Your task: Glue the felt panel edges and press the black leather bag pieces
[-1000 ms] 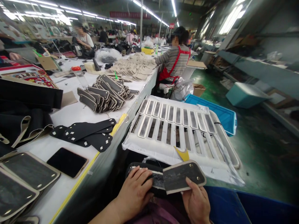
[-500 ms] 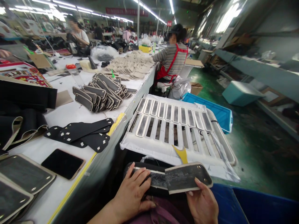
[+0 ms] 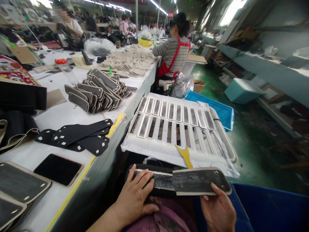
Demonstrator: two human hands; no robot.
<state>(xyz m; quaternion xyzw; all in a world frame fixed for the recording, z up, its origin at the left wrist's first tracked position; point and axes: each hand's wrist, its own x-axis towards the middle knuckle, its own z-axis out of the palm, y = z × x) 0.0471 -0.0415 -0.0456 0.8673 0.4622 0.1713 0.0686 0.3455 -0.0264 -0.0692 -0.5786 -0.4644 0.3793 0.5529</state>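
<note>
My left hand (image 3: pixel 138 191) lies with its fingers stretched over the left part of a long dark padded piece (image 3: pixel 160 167) on my lap, the thumb apart. A white-edged, worn black strip (image 3: pixel 164 180) shows beside its fingertips. My right hand (image 3: pixel 218 207) pinches the lower right edge of a dark grey panel with a pale border (image 3: pixel 198 181), thumb on top. Two metal rivets show at the panel's rounded right end, and its straight left end overlaps the strip. Just beyond stands a yellow forked piece (image 3: pixel 185 156) at the rack's near edge.
A white slatted rack (image 3: pixel 145 146) carries rows of pale-edged grey pieces. On the left table lie a phone (image 3: pixel 58 169), black straps (image 3: pixel 79 135) and piled riveted panels (image 3: pixel 96 91). Blue bins (image 3: pixel 270 206) stand right and beyond the rack. A co-worker (image 3: pixel 172 51) sits ahead.
My right hand has moved right with the grey panel, which now reaches further right and lies straighter. My left hand has barely moved. The whole view has shifted slightly.
</note>
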